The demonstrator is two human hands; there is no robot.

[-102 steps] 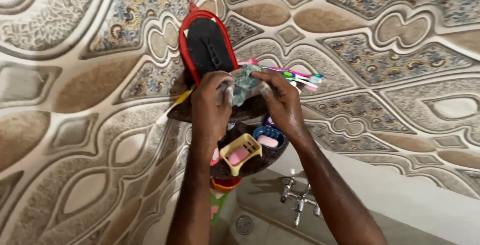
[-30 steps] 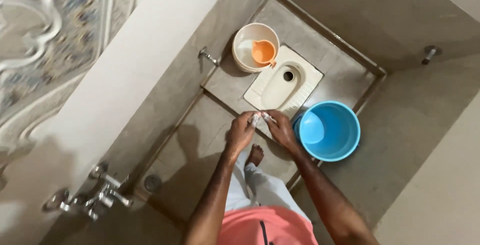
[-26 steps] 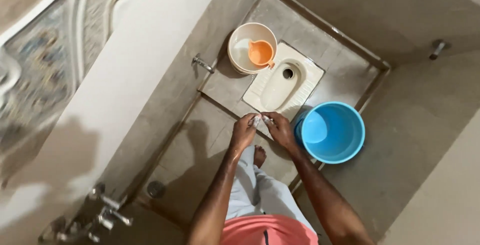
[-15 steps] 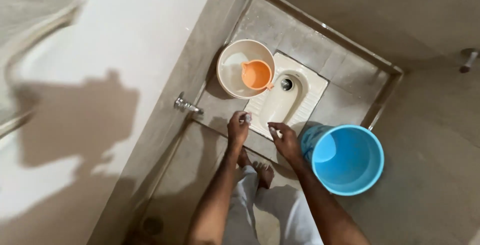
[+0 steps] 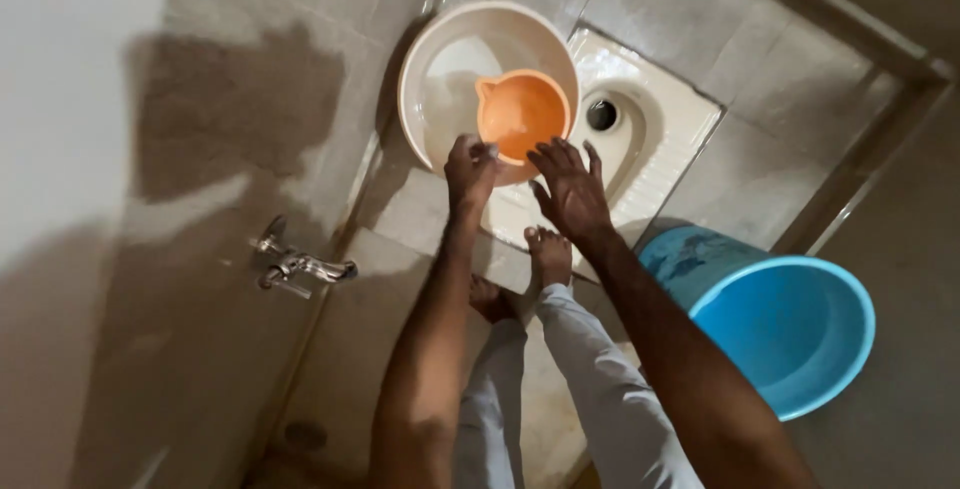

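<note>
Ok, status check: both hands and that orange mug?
Left hand closed at orange mug rim. Right hand open, beside it. Mug sits in white bucket. Nothing between hands and mug.

A mug (image 5: 521,114) sits in the basin (image 5: 440,59) — squat pan (image 5: 660,139) just right, bucket (image 5: 790,334) nearer right.

The person has bare forearms, bare feet (image 5: 548,254) and light grey trousers (image 5: 590,389).

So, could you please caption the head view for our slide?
Both hands, left hand and right hand, reach toward an orange mug in a white bucket.
</note>
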